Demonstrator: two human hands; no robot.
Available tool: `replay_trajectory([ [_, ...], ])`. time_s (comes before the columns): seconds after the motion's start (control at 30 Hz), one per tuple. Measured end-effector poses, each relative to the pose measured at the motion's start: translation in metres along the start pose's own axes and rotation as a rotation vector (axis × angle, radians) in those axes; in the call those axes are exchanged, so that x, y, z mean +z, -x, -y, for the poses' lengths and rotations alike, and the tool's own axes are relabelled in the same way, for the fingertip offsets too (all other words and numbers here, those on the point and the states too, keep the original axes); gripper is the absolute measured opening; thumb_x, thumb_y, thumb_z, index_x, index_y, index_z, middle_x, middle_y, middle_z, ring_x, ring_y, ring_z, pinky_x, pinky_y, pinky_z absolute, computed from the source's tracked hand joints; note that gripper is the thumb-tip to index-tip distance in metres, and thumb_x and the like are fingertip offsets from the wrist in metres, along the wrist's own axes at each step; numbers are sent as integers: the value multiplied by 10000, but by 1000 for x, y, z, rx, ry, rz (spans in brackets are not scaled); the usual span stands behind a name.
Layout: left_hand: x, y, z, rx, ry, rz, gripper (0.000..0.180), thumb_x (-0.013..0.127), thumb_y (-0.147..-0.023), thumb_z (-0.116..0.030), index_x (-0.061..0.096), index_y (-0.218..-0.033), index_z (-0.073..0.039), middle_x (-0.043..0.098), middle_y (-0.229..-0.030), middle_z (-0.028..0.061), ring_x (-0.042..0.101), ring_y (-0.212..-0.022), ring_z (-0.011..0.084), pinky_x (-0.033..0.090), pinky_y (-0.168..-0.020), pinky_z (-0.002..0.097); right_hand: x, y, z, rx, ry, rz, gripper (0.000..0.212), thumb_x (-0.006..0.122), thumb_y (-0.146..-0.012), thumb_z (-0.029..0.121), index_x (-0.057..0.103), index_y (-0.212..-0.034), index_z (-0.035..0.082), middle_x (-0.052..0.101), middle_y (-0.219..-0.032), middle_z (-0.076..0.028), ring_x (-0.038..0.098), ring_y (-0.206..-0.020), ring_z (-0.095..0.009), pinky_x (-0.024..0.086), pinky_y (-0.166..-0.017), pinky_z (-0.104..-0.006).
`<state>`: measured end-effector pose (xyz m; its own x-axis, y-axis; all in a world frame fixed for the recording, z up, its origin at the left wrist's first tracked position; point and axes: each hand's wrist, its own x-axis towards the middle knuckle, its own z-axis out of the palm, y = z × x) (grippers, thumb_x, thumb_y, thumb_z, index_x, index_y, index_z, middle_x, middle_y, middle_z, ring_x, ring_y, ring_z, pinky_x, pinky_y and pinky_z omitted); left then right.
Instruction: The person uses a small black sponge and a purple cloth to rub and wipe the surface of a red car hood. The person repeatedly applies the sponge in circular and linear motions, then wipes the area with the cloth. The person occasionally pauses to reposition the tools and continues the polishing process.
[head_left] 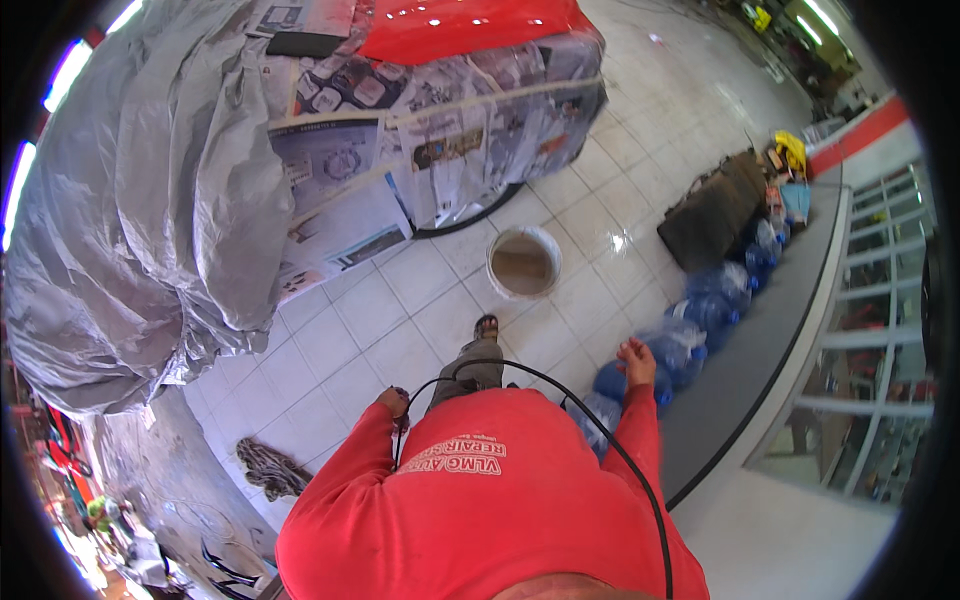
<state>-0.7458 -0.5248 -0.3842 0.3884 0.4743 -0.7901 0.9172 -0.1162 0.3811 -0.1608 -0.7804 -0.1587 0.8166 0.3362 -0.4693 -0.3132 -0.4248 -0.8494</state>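
My left hand (397, 402) is low beside my left hip, its fingers curled around something small and dark that I cannot make out. A thin black cable (560, 385) loops across my front, from near my left hand to my right shoulder. Out to the right hangs my right hand (636, 358), fingers apart and holding nothing, above several large blue plastic water jugs (708, 315). Ahead of my foot stands a round white bucket (497, 278) with murky brownish liquid in it.
Ahead left is a car masked with taped newspaper (450, 145), with a red panel (470, 25) and a grey cover (190, 200). A patterned cloth (270, 468) lies on the tiled floor (360, 310). A dark bulky piece (715, 210) rests by the right wall.
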Motion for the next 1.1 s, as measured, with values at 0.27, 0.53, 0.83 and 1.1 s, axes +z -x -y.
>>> replay_trajectory([
  [0.27,-103,-91,-169,161,387,-394,558,848,-831,-293,684,-1323,-88,802,-1109,119,774,-998,305,623,-881,415,22,-121,101,-37,162,96,1022,895,-874,265,308,-1700,141,467,-1640,-213,624,-1294,-351,591,-833,-448],
  [0.53,-157,0,-312,-234,924,-509,518,864,-841,-173,633,-1290,-58,748,-953,43,708,-788,191,618,-681,386,117,-295,272,-615,517,507,1121,900,-862,386,259,-1671,-52,312,-1725,-278,290,-1619,-348,258,-1301,-420],
  [0.83,170,31,-283,-362,492,-688,233,665,-860,-254,759,-985,-81,806,-982,131,784,-924,279,620,-787,410,357,-262,488,-1245,542,959,1208,856,-842,565,252,-1652,-97,227,-1732,-332,206,-1643,-392,256,-1309,-439],
  [1.1,244,62,-412,-602,1278,-620,259,716,-836,-282,777,-1009,-100,805,-993,145,782,-918,333,625,-826,444,549,-253,567,-1268,1065,805,1405,712,-804,840,136,-1673,-101,96,-1768,-305,73,-1662,-394,178,-1345,-438],
])
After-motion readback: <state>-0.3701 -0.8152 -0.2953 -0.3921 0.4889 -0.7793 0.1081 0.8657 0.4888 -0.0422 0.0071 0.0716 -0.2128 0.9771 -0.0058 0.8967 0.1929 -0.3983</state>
